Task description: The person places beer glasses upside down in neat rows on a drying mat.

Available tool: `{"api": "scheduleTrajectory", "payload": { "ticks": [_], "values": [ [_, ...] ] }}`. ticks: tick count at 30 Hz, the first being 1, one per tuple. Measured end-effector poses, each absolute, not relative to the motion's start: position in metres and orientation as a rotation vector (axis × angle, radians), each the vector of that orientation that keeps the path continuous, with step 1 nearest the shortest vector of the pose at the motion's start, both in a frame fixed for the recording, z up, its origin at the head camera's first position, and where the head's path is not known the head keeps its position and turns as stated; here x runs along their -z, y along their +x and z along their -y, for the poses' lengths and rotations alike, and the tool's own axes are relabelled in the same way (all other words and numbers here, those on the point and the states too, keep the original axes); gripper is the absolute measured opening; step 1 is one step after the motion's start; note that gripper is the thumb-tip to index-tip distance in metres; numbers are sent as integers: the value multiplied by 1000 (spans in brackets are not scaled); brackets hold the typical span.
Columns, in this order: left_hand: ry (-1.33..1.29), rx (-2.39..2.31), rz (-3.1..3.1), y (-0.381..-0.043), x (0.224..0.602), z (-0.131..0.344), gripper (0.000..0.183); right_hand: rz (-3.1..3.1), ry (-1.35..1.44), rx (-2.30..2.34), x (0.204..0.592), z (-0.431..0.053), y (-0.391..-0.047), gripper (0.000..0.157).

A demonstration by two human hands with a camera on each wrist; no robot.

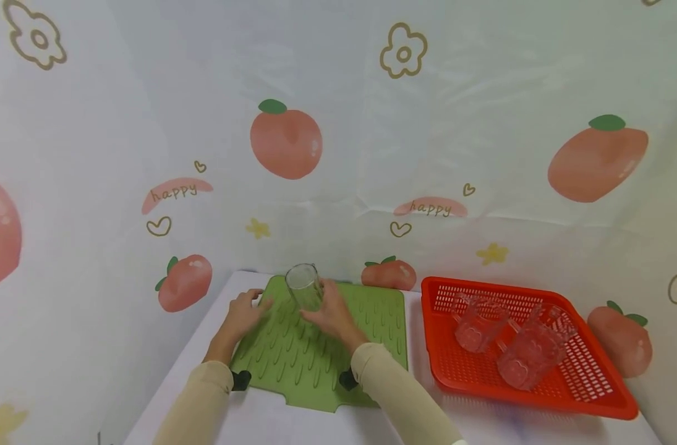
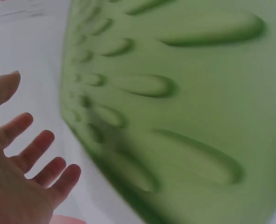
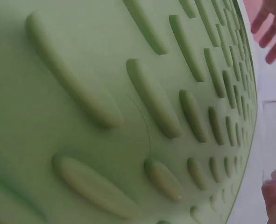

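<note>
My right hand (image 1: 334, 314) grips a clear glass cup (image 1: 305, 290) by its side, over the back part of a green drying mat (image 1: 366, 364) with raised ridges. The cup is tilted, its round rim towards the wall; the hand hides part of its side. At the right edge of the right wrist view, the cup (image 3: 274, 142) shows with fingertips against its lower end. My left hand (image 1: 245, 316) is near the mat's left edge, its fingers spread and apart from the cup. In the left wrist view that hand (image 2: 23, 179) holds nothing.
To the right of the mat stands a red plastic basket (image 1: 444, 371) with clear glass mugs (image 1: 480, 324) in it. A white cloth (image 1: 338, 204) printed with peaches hangs behind the white table (image 1: 293, 426).
</note>
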State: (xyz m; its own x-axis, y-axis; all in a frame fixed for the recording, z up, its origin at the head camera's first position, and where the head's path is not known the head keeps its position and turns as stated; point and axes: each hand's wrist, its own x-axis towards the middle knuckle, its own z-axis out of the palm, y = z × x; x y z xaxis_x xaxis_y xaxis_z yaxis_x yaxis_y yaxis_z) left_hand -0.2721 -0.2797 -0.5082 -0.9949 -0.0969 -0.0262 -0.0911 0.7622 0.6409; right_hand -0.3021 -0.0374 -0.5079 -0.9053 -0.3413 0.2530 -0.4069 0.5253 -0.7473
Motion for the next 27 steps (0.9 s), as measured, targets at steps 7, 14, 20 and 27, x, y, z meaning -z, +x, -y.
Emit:
{"api": "scheduleTrajectory", "payload": {
  "ticks": [7,14,20,27],
  "values": [
    [129,866,2996,-265,519,279,68,2638,663,-1356,513,43,-304,79],
    [159,851,3008,-257,524,279,75,2709,622,-1331,511,47,-310,87],
    [170,856,2990,-251,533,285,77,2762,607,-1255,507,54,-314,88],
    [194,911,3002,-252,531,287,81,2765,570,-1339,511,58,-314,79]
  ]
}}
